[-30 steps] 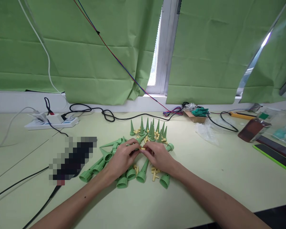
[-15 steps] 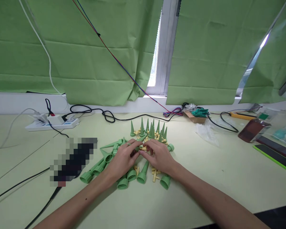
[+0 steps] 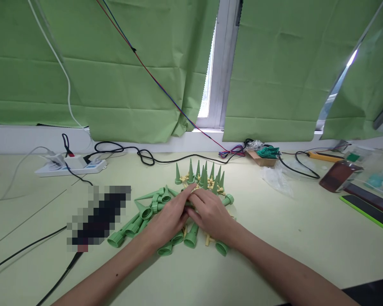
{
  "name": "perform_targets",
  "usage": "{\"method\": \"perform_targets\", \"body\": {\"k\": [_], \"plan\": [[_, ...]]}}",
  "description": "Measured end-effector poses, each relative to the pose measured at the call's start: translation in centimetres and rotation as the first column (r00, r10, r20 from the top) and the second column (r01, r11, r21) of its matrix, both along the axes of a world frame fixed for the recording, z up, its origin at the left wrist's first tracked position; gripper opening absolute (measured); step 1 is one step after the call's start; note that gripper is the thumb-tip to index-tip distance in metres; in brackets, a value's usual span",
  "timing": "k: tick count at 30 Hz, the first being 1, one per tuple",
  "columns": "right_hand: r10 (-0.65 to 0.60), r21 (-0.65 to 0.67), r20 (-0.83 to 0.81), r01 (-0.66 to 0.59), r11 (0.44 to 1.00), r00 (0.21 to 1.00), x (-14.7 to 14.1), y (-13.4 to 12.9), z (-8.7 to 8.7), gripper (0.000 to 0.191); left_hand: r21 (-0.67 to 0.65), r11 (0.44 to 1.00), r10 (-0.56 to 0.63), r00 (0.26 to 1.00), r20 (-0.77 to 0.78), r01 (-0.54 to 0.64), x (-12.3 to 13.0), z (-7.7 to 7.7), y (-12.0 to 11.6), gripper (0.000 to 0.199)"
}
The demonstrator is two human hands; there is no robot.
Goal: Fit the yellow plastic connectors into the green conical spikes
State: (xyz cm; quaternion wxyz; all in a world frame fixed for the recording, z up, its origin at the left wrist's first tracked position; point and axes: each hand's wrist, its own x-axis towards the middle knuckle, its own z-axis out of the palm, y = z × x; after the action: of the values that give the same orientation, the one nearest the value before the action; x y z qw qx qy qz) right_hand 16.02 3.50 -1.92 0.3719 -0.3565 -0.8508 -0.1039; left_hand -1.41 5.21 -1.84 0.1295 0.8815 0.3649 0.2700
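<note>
My left hand (image 3: pixel 170 212) and my right hand (image 3: pixel 210 212) meet over the middle of a pile of green cone-shaped parts. Both have their fingers closed around something mostly hidden between them; a bit of green shows there. Lying cones (image 3: pixel 116 239) spread to the left and in front of my hands. Behind them several green cones (image 3: pixel 190 172) stand upright with small yellow fittings among them. One yellow fitting (image 3: pixel 207 240) lies below my right hand, beside a green cone (image 3: pixel 221 247).
A white power strip (image 3: pixel 72 165) with plugs is at the back left, near a pixelated dark object (image 3: pixel 98 219). Along the wall runs a black cable. At right are a small cardboard box (image 3: pixel 261 159), plastic bag (image 3: pixel 276 178), reddish bottle (image 3: pixel 340 175) and green-edged phone (image 3: pixel 368 214).
My hands have drawn closer together, and my right hand's fingers now cover the yellow fitting that showed between them. The view has shifted slightly.
</note>
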Motion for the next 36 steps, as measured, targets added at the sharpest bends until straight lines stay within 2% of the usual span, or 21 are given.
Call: {"method": "perform_targets", "body": {"k": [4, 7, 9, 11, 13, 15, 17, 19, 21, 29, 36], "plan": [[-0.034, 0.022, 0.032, 0.033, 0.999, 0.999, -0.4, -0.3, 0.2, 0.017, 0.063, 0.997, -0.053, 0.998, 0.022, 0.051, 0.1, 0.1, -0.2, 0.068], [-0.072, -0.033, -0.031, 0.071, 0.997, 0.997, 0.0, -0.2, 0.6, 0.014, 0.1, 0.993, -0.061, 0.997, 0.049, 0.055, 0.3, 0.3, -0.4, 0.064], [-0.116, -0.091, -0.094, 0.107, 0.99, 0.989, 0.4, 0.0, 1.2, 0.012, 0.174, 0.984, -0.055, 0.994, 0.092, 0.038, 0.4, 0.4, -0.6, 0.061], [-0.16, -0.151, -0.16, 0.136, 0.979, 0.974, 0.8, 0.4, 1.9, 0.008, 0.292, 0.956, -0.062, 0.985, 0.163, 0.012, 0.4, 0.5, -0.7, 0.056], [-0.188, -0.204, -0.238, 0.14, 0.969, 0.953, 1.0, 1.0, 2.6, 0.006, 0.403, 0.915, -0.099, 0.976, 0.193, 0.013, 0.4, 0.7, -1.0, 0.041], [-0.178, -0.242, -0.29, 0.108, 0.964, 0.94, 0.9, 1.9, 3.3, 0.013, 0.492, 0.867, -0.164, 0.978, 0.125, 0.082, 0.4, 0.9, -1.2, 0.022], [-0.181, -0.266, -0.293, 0.102, 0.959, 0.939, 0.5, 3.0, 3.8, 0.011, 0.535, 0.824, -0.221, 0.975, -0.005, 0.189, 0.5, 1.0, -1.5, 0.009], [-0.184, -0.261, -0.277, 0.111, 0.959, 0.943, -0.2, 4.2, 4.2, 0.005, 0.536, 0.798, -0.255, 0.96, -0.116, 0.277, 0.6, 1.0, -1.7, 0.011], [-0.165, -0.251, -0.259, 0.098, 0.963, 0.952, -1.0, 5.5, 4.4, 0.004, 0.52, 0.795, -0.257, 0.95, -0.178, 0.313, 0.7, 0.9, -1.7, 0.02], [-0.152, -0.257, -0.168, 0.106, 0.961, 0.974, -3.9, 9.4, 3.5, 0.009, 0.537, 0.79, -0.215, 0.954, -0.21, 0.296, 0.9, 1.2, -1.8, 0.031], [-0.159, -0.295, -0.11, 0.121, 0.948, 0.981, -4.8, 10.3, 2.4, 0.015, 0.534, 0.791, -0.216, 0.952, -0.215, 0.3, 0.8, 1.3, -1.9, 0.031]]}}
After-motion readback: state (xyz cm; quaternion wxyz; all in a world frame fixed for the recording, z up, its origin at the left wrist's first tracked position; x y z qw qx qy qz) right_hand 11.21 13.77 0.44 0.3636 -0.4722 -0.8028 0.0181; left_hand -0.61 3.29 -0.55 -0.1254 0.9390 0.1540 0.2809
